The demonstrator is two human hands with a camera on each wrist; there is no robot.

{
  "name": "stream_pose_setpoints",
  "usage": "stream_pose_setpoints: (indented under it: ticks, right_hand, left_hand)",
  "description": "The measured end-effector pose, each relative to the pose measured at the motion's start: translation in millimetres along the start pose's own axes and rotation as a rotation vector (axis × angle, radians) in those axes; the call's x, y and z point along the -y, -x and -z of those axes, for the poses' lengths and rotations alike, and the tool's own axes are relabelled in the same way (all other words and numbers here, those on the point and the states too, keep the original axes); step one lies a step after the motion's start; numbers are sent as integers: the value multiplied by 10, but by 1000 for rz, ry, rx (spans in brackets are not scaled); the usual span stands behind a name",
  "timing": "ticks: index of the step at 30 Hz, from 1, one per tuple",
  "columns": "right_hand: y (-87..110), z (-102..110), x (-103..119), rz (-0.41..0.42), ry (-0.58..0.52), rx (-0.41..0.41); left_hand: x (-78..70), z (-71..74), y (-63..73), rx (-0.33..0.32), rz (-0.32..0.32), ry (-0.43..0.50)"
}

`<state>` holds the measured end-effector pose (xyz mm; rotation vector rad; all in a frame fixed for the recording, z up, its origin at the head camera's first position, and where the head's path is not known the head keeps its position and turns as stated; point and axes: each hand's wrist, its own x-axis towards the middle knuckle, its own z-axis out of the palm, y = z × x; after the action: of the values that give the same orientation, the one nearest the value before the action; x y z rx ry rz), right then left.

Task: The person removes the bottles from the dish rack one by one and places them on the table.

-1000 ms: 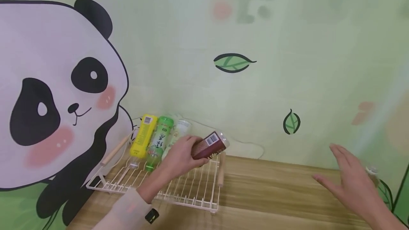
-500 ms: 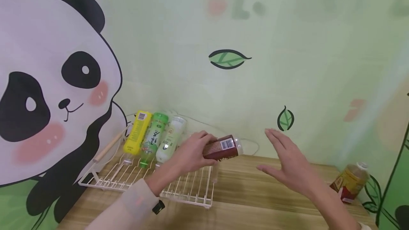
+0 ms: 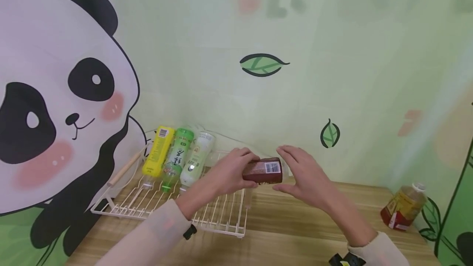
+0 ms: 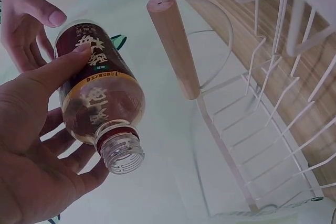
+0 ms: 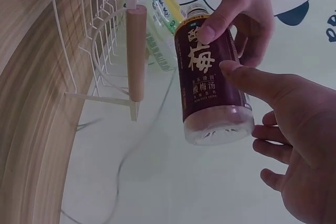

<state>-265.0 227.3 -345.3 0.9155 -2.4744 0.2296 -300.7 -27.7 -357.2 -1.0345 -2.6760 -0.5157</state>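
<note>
My left hand (image 3: 230, 173) grips a plastic bottle (image 3: 263, 170) with a dark maroon label, tipped sideways above the rack's right side. In the left wrist view, the bottle's bare threaded neck (image 4: 123, 153) has no cap on it. Around the base end reaches my right hand (image 3: 308, 182), its thumb and fingers spread. In the right wrist view its thumb (image 5: 249, 80) overlaps the label; whether it touches is hard to tell. A white wire rack with wooden handles (image 3: 125, 169) holds a yellow bottle (image 3: 159, 151), a green bottle (image 3: 179, 157) and a pale bottle (image 3: 197, 159), necks down.
An amber bottle (image 3: 403, 207) with a yellow and red label stands at the table's right end. The wooden table (image 3: 314, 229) meets a pale green wall cloth (image 3: 207, 85) printed with a panda and leaves. A thin cord runs behind the rack.
My right hand has come in from the right to the bottle's base end. My left hand has moved the bottle slightly right and turned it closer to level.
</note>
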Motion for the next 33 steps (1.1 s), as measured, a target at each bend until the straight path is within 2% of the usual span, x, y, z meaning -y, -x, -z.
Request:
stream_pose_setpoints:
  ticks: [11,20,33]
  right_hand:
    - [-179,-197,123,33,37,80]
    - [-201,-259,139,34,19,104]
    - [-220,-269,147,36,18,96]
  left_hand:
    - [5,43,-38,42,-39,-25]
    - [-1,34,-25,57,-41,-24]
    - [-24,41,-3,28,-25,-57]
